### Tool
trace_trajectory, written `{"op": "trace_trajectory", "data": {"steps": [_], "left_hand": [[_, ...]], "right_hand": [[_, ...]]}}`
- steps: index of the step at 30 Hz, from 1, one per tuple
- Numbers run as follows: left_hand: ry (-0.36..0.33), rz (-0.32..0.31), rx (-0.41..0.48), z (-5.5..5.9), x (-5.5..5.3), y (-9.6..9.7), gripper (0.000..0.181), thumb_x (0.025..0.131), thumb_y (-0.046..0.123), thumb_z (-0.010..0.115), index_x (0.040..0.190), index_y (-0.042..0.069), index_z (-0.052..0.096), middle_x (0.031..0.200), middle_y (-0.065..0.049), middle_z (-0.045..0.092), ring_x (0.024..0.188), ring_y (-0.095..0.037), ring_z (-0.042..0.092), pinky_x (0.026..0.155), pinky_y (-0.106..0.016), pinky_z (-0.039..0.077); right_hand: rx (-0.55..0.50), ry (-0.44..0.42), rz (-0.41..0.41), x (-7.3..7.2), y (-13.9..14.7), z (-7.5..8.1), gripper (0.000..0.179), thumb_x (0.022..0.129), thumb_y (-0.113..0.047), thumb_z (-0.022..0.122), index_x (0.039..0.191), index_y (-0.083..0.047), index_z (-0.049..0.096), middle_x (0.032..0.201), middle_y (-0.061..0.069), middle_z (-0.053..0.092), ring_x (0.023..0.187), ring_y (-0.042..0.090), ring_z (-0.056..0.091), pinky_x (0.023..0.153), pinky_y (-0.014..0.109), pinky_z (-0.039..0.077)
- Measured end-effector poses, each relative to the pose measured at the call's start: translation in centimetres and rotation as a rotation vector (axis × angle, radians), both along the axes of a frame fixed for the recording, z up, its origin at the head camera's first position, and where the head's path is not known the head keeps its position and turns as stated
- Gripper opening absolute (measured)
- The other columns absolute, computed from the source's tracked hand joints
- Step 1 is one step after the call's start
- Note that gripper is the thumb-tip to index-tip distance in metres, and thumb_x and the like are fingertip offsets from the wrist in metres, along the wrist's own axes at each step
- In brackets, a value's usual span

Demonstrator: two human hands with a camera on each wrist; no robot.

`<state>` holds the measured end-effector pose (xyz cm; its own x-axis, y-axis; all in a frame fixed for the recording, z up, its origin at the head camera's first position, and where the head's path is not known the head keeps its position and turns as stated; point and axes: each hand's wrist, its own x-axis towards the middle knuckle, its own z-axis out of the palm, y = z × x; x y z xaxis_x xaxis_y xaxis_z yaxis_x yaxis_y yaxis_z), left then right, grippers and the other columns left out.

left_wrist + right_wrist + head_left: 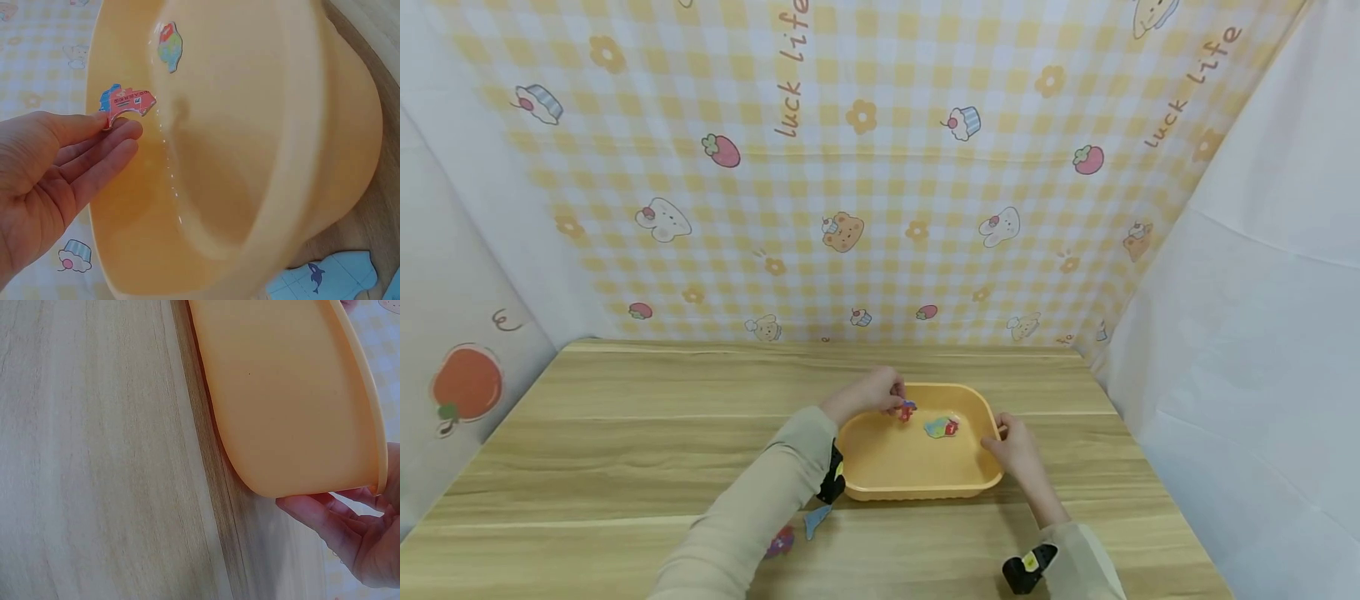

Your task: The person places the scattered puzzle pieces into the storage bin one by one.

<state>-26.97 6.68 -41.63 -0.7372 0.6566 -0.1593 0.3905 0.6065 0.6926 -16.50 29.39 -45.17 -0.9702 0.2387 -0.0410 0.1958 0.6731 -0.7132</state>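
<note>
Over the far-left part of a yellow plastic tray [902, 462], my left hand [878, 390] pinches a small flat red-and-blue map-like puzzle piece [131, 101] between thumb and fingertips. Printed lettering shows on its red face in the left wrist view. Another piece [942, 427], green, yellow and red, lies inside the tray near its far side. My right hand [1017, 448] grips the tray's right end at the rim; in the right wrist view its fingers [312, 515] lie along the wall.
On the wooden table [625, 433], a light-blue piece [817, 521] and a purple-and-pink piece [780, 542] lie in front of the tray, beside my left sleeve. A checked cloth [880, 183] hangs behind the table, with white cloth [1247, 333] on the right.
</note>
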Motion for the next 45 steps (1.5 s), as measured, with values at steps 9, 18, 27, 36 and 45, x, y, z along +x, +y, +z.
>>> {"op": "trace_trajectory", "data": {"steps": [9, 18, 27, 36, 45], "left_hand": [[0.046, -0.051, -0.080, 0.2, 0.1, 0.8, 0.009, 0.087, -0.001, 0.056, 0.084, -0.006, 0.063, 0.082, -0.020, 0.066, 0.074, -0.031, 0.065, 0.051, -0.017, 0.045], [0.004, -0.095, -0.104, 0.2, 0.5, 1.5, 0.011, 0.087, -0.001, 0.056, 0.084, -0.008, 0.064, 0.081, -0.022, 0.067, 0.075, -0.034, 0.066, 0.062, -0.031, 0.055], [-0.017, -0.087, -0.138, 0.0, 0.3, 1.9, 0.012, 0.088, -0.003, 0.053, 0.083, -0.007, 0.064, 0.081, -0.021, 0.068, 0.074, -0.033, 0.067, 0.067, -0.035, 0.056], [0.018, -0.104, -0.183, -0.6, 0.2, 2.4, 0.011, 0.087, -0.004, 0.053, 0.082, -0.008, 0.062, 0.083, -0.023, 0.067, 0.075, -0.034, 0.066, 0.050, -0.020, 0.043], [0.117, -0.146, -0.233, -1.0, 0.0, 2.4, 0.009, 0.085, 0.001, 0.060, 0.080, -0.005, 0.064, 0.073, -0.017, 0.067, 0.051, -0.009, 0.043, 0.048, -0.016, 0.036]], "right_hand": [[0.002, 0.007, -0.004, 0.0, -0.1, 0.1, 0.014, 0.073, 0.002, 0.060, 0.085, 0.007, 0.054, 0.074, 0.021, 0.061, 0.059, 0.019, 0.058, 0.050, 0.026, 0.050], [0.017, 0.011, -0.005, -0.1, 0.0, 0.0, 0.014, 0.073, 0.002, 0.060, 0.084, 0.006, 0.053, 0.073, 0.020, 0.061, 0.059, 0.019, 0.057, 0.049, 0.026, 0.050], [0.016, 0.009, -0.004, -0.1, 0.1, -0.1, 0.014, 0.073, 0.001, 0.061, 0.085, 0.006, 0.053, 0.076, 0.021, 0.061, 0.061, 0.020, 0.058, 0.051, 0.027, 0.051], [0.017, 0.014, -0.009, -0.1, 0.1, -0.3, 0.014, 0.073, 0.001, 0.061, 0.084, 0.005, 0.053, 0.077, 0.021, 0.062, 0.063, 0.021, 0.059, 0.052, 0.028, 0.052], [0.004, 0.008, -0.010, -0.2, 0.1, -0.4, 0.015, 0.073, 0.002, 0.061, 0.085, 0.006, 0.053, 0.075, 0.020, 0.060, 0.061, 0.020, 0.058, 0.051, 0.027, 0.051]]}}
